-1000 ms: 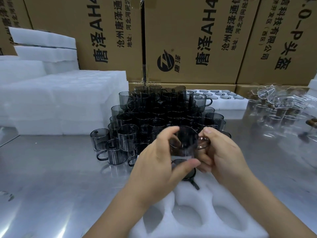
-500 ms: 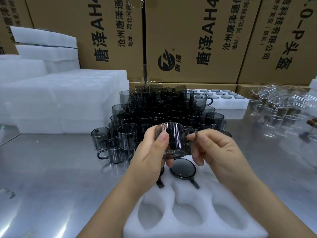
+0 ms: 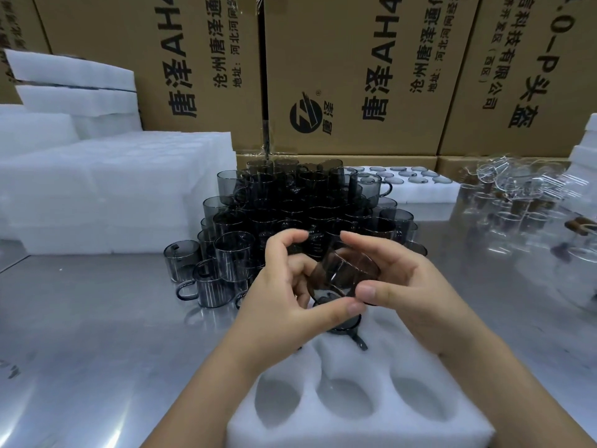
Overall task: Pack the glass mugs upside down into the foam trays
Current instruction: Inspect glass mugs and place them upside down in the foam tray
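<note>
A smoky glass mug [image 3: 342, 273] hangs tilted between both hands, just above the far end of the white foam tray [image 3: 361, 428]. My left hand [image 3: 287, 302] holds it from the left with thumb under and fingers curled over. My right hand [image 3: 400, 282] holds it from the right with thumb and fingers round its wall. Below the hands an upside-down dark mug [image 3: 347, 328] sits in a tray pocket, handle pointing toward me. Three open pockets show in the tray's near row. A stacked pile of smoky mugs [image 3: 290, 208] stands behind the hands.
Stacks of white foam trays [image 3: 106, 189] fill the left. A filled foam tray [image 3: 416, 185] lies behind the pile. Clear glassware [image 3: 529, 202] crowds the right of the steel table [image 3: 97, 334]. Cardboard boxes [image 3: 349, 72] wall off the back.
The mug has come down from in front of the pile toward the tray and turned over onto a tilt. Both hands shifted their hold round it.
</note>
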